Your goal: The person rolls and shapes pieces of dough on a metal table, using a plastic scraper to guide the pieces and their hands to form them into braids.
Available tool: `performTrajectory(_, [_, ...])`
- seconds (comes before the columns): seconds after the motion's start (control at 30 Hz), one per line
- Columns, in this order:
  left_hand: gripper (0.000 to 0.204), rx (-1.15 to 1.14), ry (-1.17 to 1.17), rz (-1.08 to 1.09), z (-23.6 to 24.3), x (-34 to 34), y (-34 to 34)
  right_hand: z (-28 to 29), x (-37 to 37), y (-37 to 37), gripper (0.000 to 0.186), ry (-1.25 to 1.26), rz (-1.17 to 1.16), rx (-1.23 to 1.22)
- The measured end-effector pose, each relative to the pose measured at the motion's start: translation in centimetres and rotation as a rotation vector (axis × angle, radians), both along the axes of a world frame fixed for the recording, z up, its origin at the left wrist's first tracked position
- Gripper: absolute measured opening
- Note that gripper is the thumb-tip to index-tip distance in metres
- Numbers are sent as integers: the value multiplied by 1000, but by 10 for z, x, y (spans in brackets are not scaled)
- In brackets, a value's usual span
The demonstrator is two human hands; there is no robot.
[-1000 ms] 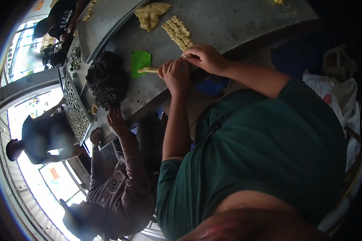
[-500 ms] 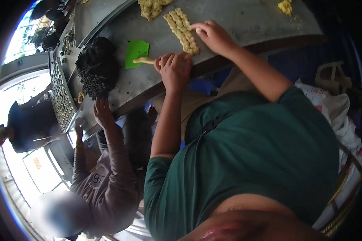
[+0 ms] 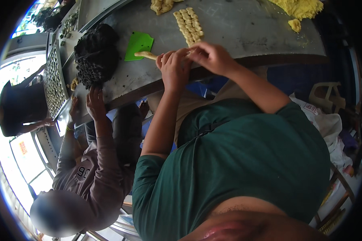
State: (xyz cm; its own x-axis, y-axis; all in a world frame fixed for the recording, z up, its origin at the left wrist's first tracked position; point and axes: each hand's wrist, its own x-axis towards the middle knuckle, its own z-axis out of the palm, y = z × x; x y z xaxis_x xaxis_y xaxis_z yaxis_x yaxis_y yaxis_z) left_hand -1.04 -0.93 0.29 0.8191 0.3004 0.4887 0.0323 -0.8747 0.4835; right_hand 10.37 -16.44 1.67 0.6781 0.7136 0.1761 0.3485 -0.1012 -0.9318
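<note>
My left hand (image 3: 174,69) is closed around a thin pale dough rope (image 3: 145,54), whose free end sticks out to the left. At the rope's other end my right hand (image 3: 213,58) has its fingertips pinched together against the left fingers; the dough there is mostly hidden. Just beyond my hands, small pale dough pieces (image 3: 187,25) lie in tight rows on the metal table (image 3: 245,38). A bright green flat scraper (image 3: 138,45) lies under the rope's free end.
A large dark mass (image 3: 97,52) sits on the left, with another person's hand (image 3: 95,103) at its near edge. Behind that stands a tray of small pieces (image 3: 55,82). More pale dough (image 3: 161,5) lies at the back; a crumbly yellow mound (image 3: 299,7) and lump (image 3: 294,25) are far right.
My right hand has come back from the side of the dough rows to the left hand. My left hand still holds the rope. The view has shifted, bringing the yellow mound into sight.
</note>
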Motion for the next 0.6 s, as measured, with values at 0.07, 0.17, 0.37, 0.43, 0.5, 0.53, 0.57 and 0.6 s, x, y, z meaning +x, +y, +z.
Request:
performTrajectory(0.07, [29,-5,24,-6,-2,-1,0,-9,-13,7,27,-64,55,28])
performTrajectory(0.17, [29,7,63,-2,5,5,-7,-15,-3,6,26,-115,6,-41])
performTrajectory(0.37, [24,191,53,68,-1,9,-5,-8,-3,6,25,-150,-42,72])
performTrajectory(0.43, [23,143,78,34,-2,0,-3,-10,-6,6,23,-192,-40,74])
performTrajectory(0.5, [22,134,43,28,-2,4,-2,-11,-7,7,22,-245,-3,71])
performTrajectory(0.53, [21,132,24,-3,-3,6,-3,-10,-7,6,21,-229,-40,117])
performTrajectory(0.57, [21,111,12,20,-1,4,-4,-11,-8,5,21,-209,-76,161])
performTrajectory(0.6, [19,97,-8,-2,0,2,-4,-10,-9,4,21,-221,-52,144])
